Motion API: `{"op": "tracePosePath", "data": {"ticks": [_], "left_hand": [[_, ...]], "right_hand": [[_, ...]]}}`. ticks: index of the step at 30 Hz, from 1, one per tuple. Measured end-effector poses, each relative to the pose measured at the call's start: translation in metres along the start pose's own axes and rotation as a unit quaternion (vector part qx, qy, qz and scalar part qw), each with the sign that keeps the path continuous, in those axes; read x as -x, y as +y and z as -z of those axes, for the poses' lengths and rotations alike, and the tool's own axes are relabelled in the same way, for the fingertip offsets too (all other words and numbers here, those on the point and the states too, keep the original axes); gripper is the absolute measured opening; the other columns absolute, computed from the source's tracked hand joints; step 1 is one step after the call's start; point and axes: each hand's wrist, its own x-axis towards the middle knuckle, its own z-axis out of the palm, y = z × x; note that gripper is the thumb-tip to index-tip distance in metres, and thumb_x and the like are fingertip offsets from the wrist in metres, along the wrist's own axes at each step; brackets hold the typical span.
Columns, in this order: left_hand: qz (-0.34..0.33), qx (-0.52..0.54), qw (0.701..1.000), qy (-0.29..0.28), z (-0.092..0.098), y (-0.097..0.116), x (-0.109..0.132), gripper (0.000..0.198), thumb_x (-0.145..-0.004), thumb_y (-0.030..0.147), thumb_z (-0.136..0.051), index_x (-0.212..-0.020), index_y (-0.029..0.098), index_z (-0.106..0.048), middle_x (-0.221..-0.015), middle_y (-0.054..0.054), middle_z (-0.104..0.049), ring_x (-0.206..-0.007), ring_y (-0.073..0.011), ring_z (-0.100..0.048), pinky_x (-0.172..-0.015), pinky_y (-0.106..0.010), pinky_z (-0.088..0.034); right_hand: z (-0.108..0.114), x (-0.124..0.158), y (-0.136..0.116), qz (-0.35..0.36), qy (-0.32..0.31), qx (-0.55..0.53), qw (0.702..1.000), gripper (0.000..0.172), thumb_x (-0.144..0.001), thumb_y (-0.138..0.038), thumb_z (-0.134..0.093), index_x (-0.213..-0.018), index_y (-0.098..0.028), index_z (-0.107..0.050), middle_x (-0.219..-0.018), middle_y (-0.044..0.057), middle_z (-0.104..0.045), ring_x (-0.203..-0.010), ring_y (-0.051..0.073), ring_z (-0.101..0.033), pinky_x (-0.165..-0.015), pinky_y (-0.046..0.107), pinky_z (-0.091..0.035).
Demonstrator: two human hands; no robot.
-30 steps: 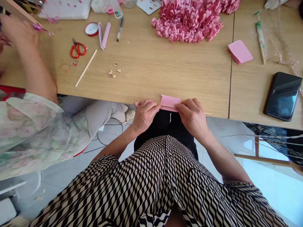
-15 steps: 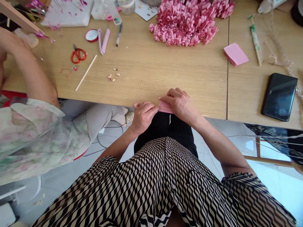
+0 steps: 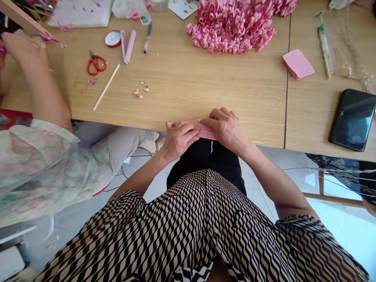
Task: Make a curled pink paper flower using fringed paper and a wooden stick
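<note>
From here, my left grip (image 3: 179,139) and right grip (image 3: 226,127) are both closed on a pink paper strip (image 3: 207,135), pinching it just off the counter (image 3: 182,98) edge. A heap of pink paper curls (image 3: 230,29) looks done, while a stack of pink paper (image 3: 298,64) remains uncurled.

Wooden tabletop (image 3: 188,86), seam running through at 2 o'clock. Heap of curled pink paper (image 3: 230,33) at 12; stack of pink paper squares (image 3: 298,64) at 2; black smartphone (image 3: 352,119) at 3; red scissors (image 3: 96,64) at 10; wooden stick (image 3: 106,87) at 9; small pale bits (image 3: 141,90) near centre.
</note>
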Motion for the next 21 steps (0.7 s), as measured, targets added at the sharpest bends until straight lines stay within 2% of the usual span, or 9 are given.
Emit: {"op": "tracePosePath", "data": {"ticks": [3, 9, 12, 16, 21], "left_hand": [[-0.010, -0.005, 1.000, -0.013, 0.000, -0.005, -0.005, 0.036, -0.099, 0.047, -0.043, -0.115, 0.026, -0.067, -0.097, -0.004, -0.070, -0.094, -0.0202, -0.059, -0.080, -0.040, -0.027], [-0.003, -0.001, 1.000, -0.024, -0.005, -0.010, -0.007, 0.037, -0.099, 0.049, -0.041, -0.122, 0.031, -0.064, -0.098, -0.003, -0.068, -0.093, -0.0199, -0.057, -0.080, -0.039, -0.026], [-0.001, -0.002, 1.000, -0.013, -0.008, -0.011, -0.005, 0.038, -0.098, 0.050, -0.042, -0.122, 0.031, -0.064, -0.097, -0.003, -0.067, -0.093, -0.0198, -0.056, -0.081, -0.038, -0.026], [-0.003, -0.008, 1.000, 0.005, -0.008, -0.011, -0.004, 0.035, -0.099, 0.046, -0.044, -0.122, 0.030, -0.065, -0.097, -0.003, -0.069, -0.092, -0.0189, -0.058, -0.082, -0.037, -0.029], [0.061, 0.009, 0.996, 0.061, -0.007, -0.004, 0.001, 0.033, -0.101, 0.038, -0.043, -0.119, 0.024, -0.067, -0.097, -0.005, -0.070, -0.094, -0.0172, -0.062, -0.088, -0.036, -0.036]], "right_hand": [[0.001, -0.001, 0.000, -0.004, -0.003, -0.011, 1.000, 0.031, -0.097, -0.041, -0.047, -0.106, -0.023, -0.070, -0.098, 0.009, -0.062, -0.086, 0.020, -0.046, -0.070, 0.033, -0.030], [0.002, 0.003, -0.002, -0.007, 0.008, -0.034, 0.999, 0.028, -0.097, -0.037, -0.048, -0.107, -0.023, -0.070, -0.096, 0.009, -0.064, -0.085, 0.019, -0.048, -0.073, 0.034, -0.034], [0.000, 0.010, -0.004, -0.002, 0.019, -0.056, 0.998, 0.027, -0.097, -0.036, -0.048, -0.104, -0.022, -0.070, -0.090, 0.007, -0.064, -0.083, 0.018, -0.048, -0.075, 0.033, -0.036], [-0.005, 0.016, -0.007, 0.013, 0.021, -0.055, 0.998, 0.029, -0.098, -0.033, -0.046, -0.090, -0.018, -0.069, -0.085, 0.006, -0.061, -0.078, 0.015, -0.047, -0.073, 0.031, -0.037], [-0.006, 0.016, -0.009, 0.006, 0.018, -0.053, 0.998, 0.025, -0.098, -0.021, -0.044, -0.093, -0.018, -0.068, -0.085, 0.006, -0.061, -0.078, 0.016, -0.047, -0.071, 0.031, -0.037]]}}
